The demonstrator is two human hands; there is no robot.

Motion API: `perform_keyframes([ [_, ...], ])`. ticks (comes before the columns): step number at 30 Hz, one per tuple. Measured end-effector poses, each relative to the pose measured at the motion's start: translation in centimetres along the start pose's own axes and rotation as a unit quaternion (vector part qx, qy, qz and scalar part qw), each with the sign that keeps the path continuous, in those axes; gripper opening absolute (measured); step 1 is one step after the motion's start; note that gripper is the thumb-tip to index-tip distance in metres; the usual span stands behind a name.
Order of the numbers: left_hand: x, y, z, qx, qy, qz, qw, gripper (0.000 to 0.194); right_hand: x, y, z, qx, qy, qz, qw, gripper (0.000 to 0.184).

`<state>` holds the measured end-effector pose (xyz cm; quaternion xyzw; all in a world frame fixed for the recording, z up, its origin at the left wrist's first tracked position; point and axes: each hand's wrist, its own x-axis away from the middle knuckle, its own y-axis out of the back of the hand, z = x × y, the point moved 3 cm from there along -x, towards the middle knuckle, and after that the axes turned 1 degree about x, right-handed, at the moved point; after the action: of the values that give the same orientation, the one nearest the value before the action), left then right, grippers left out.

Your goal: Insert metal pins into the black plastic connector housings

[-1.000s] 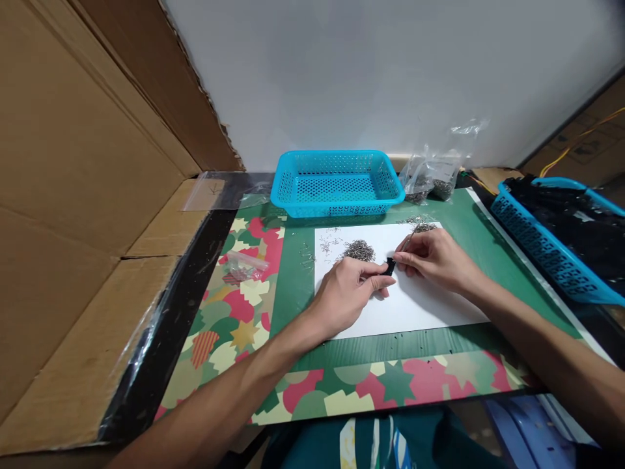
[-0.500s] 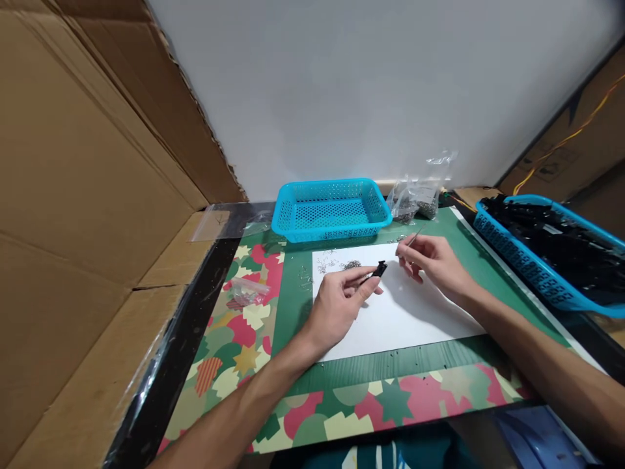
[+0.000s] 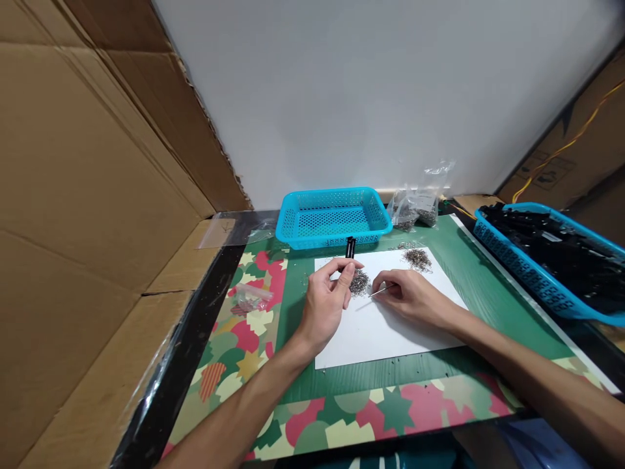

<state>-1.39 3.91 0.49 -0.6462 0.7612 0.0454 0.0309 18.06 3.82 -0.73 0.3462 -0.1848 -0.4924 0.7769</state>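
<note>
My left hand (image 3: pixel 328 293) pinches a small black plastic part (image 3: pixel 350 247) between thumb and fingers, its end pointing up. My right hand (image 3: pixel 403 292) is closed on a thin metal tool, perhaps tweezers (image 3: pixel 383 290), whose tip points left and down near the white sheet. Close to that tip lies a pile of tiny metal pieces (image 3: pixel 360 283), partly hidden behind my left hand. A second, browner pile of small metal pieces (image 3: pixel 417 259) lies on the sheet's far right corner. Both hands are over the white paper sheet (image 3: pixel 385 339).
A blue perforated basket (image 3: pixel 334 244) stands behind the sheet. Clear bags with small metal pieces (image 3: pixel 415 212) lean at the wall. On the right, another blue basket (image 3: pixel 537 284) holds many black parts (image 3: pixel 561 251). A small plastic bag (image 3: pixel 252 296) lies left; cardboard (image 3: pixel 97 195) borders the left side.
My right hand has come down and left, bringing the tool's tip beside the metal pile. My left hand has shifted slightly left and turned the black part upright. The browner pile is now uncovered.
</note>
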Motion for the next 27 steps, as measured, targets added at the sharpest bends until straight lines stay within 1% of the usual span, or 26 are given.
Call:
perform_keyframes([
  [5,0.1,0.0,0.0,-0.012,0.016,0.006,1.000,0.034,-0.2,-0.1,-0.3,-0.011,-0.002,0.007,1.000,0.017],
  [10,0.2,-0.1,0.1,-0.028,0.016,0.022,0.999,0.027,0.1,-0.5,-0.5,0.049,0.001,0.006,0.999,0.021],
  [13,0.3,-0.2,0.0,-0.046,0.006,0.037,0.998,0.022,0.2,-0.7,-0.5,0.059,0.003,0.010,0.998,0.022],
  [15,0.4,-0.2,-0.1,-0.061,-0.001,0.043,0.997,0.020,0.2,-0.3,-0.5,0.023,0.007,0.011,1.000,0.020],
  [17,0.4,-0.2,-0.1,-0.072,-0.003,0.049,0.996,0.019,0.2,0.3,-0.2,-0.055,0.014,0.017,0.998,0.020],
  [19,0.5,-0.3,0.0,-0.080,-0.002,0.057,0.995,0.018,0.2,0.9,0.0,-0.137,0.021,0.022,0.990,0.024],
  [21,0.5,-0.4,0.0,-0.087,-0.006,0.059,0.994,0.017,0.2,1.2,0.1,-0.177,0.020,0.018,0.984,0.026],
  [23,0.5,-0.4,0.0,-0.092,-0.017,0.056,0.994,0.016,0.1,1.1,-0.1,-0.159,0.004,0.006,0.987,0.021],
  [27,0.4,-0.4,-0.1,-0.092,-0.040,0.026,0.995,0.015,-0.1,0.1,-0.8,-0.062,-0.015,-0.007,0.998,0.016],
])
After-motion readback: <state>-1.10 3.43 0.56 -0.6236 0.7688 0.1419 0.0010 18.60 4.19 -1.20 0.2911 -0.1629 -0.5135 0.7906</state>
